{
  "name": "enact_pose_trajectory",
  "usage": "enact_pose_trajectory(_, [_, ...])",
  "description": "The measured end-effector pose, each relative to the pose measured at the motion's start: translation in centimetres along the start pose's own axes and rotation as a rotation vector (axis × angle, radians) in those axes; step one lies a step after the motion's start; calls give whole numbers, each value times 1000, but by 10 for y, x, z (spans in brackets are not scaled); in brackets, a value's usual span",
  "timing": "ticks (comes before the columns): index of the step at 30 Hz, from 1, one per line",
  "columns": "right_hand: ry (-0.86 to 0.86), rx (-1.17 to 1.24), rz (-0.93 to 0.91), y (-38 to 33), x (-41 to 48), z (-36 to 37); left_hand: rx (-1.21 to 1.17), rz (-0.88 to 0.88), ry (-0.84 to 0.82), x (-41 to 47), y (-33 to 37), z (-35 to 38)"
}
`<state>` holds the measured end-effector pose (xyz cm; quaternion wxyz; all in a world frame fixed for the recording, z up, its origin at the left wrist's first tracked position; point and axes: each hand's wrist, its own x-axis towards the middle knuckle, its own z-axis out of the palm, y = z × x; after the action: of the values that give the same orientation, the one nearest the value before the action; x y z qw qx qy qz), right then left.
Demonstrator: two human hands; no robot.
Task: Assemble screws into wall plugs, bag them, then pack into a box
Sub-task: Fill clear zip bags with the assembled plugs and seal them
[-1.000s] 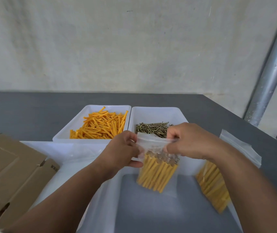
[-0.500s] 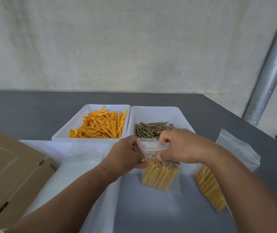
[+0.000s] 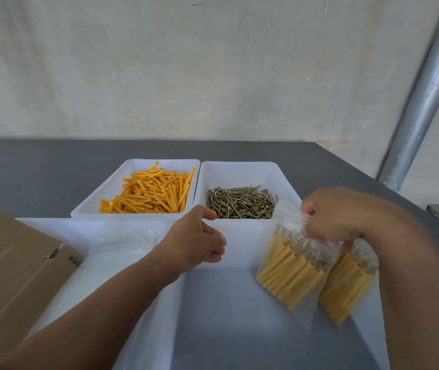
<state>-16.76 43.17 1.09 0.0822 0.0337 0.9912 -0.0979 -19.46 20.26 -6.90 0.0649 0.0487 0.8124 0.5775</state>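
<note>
My right hand [image 3: 338, 214] grips the top of a clear bag of yellow plugs with screws [image 3: 290, 276], which hangs over the right part of the near white tray [image 3: 159, 329]. A second filled bag [image 3: 346, 292] leans against the tray's right side, just behind the held one. My left hand [image 3: 194, 241] hovers over the tray's far wall with its fingers loosely curled and nothing in them. Behind stand a bin of loose orange wall plugs [image 3: 146, 196] and a bin of screws [image 3: 239, 202].
A flattened cardboard box [image 3: 12, 273] lies at the left. A white tray [image 3: 101, 236] with empty clear bags sits between it and the near tray. A metal pole [image 3: 423, 94] rises at the right, beyond the grey table's edge.
My left hand has let go of the bag's top. My right hand has carried the bag to the right, next to the other filled bag.
</note>
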Motion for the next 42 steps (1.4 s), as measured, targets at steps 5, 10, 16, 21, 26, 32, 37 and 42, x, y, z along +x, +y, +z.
enact_pose_trajectory(5, [-17,49,100,9,0,-6,10,-10,-11,0,1,1])
enact_pose_trajectory(10, [-21,-88,226,14,0,-6,13,-13,-23,-1,1,1])
enact_pose_trajectory(16, [77,-83,282,22,4,-7,-20,-4,2,-4,3,-1])
enact_pose_trajectory(21, [159,-203,278,32,21,-2,-63,7,23,-10,9,-5])
enact_pose_trajectory(26, [470,-109,119,19,21,-1,-117,1,43,-18,25,-17])
enact_pose_trajectory(32, [436,80,-115,-14,17,9,-79,-37,138,-26,34,-54])
enact_pose_trajectory(37, [389,127,-254,-32,17,19,623,-13,561,-30,19,-114])
enact_pose_trajectory(42, [380,-47,-324,-54,9,22,1189,-294,828,-41,-4,-178])
